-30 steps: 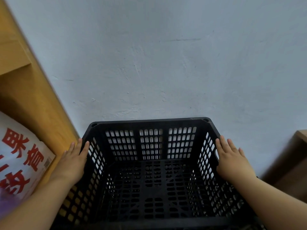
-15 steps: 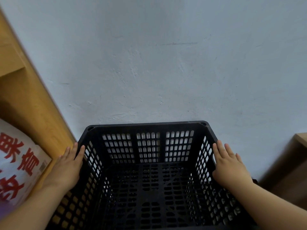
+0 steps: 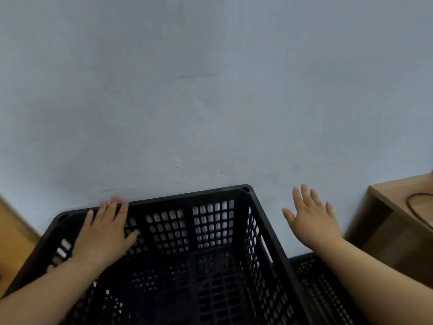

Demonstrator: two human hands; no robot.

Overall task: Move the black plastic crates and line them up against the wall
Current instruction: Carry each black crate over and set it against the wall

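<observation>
A black plastic crate (image 3: 210, 231) with perforated walls stands below me, its far rim close against the pale blue wall (image 3: 210, 102). My left hand (image 3: 105, 231) hovers with straight fingers over the crate's far left corner; whether it touches the rim is unclear. My right hand (image 3: 311, 219) is raised to the right of the crate, fingers spread, holding nothing. Part of a second black crate (image 3: 316, 285) shows low down to the right, partly hidden by my right forearm.
A wooden piece of furniture (image 3: 398, 226) with a dark cord on it stands at the right against the wall. A wooden edge (image 3: 14, 231) shows at the far left.
Both hands have come off the crate's sides: the left moved over the far left corner, the right lifted away to the right. The view swung right, hiding the printed bag and shelf.
</observation>
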